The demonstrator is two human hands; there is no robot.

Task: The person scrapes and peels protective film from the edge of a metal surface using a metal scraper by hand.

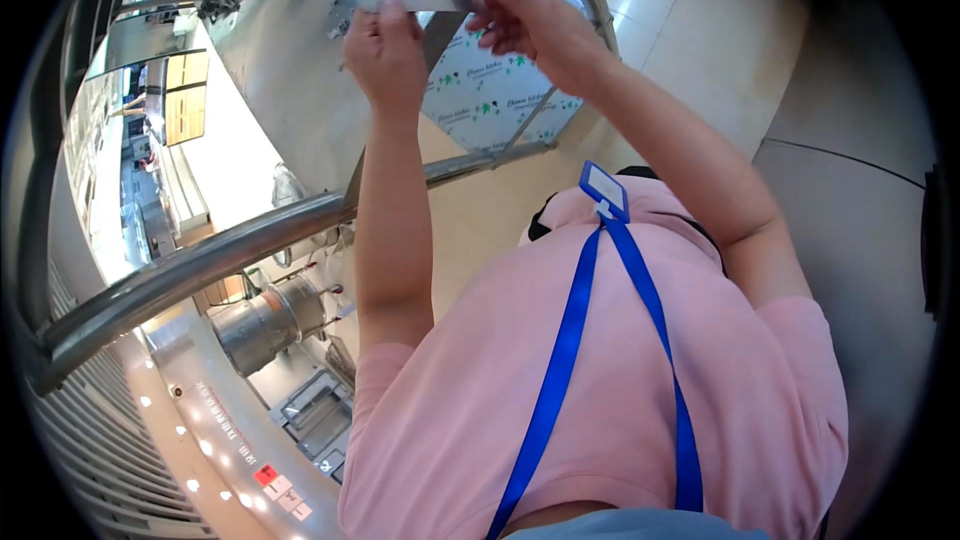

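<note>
A broad, shiny grey metal tabletop is lying before me.
Beside it, a flat, pale-blue, green-printed panel is showing. Between my bare right hand and bare left hand, a narrow, silver-and-white strip is extending; my left is pinching one end, while I cannot tell whether my right is gripping the other.

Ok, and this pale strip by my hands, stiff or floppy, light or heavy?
The strip is probably light, looking narrow and thin. It seems straight between your left hand and right hand, so perhaps stiff, or merely pulled taut.
</note>
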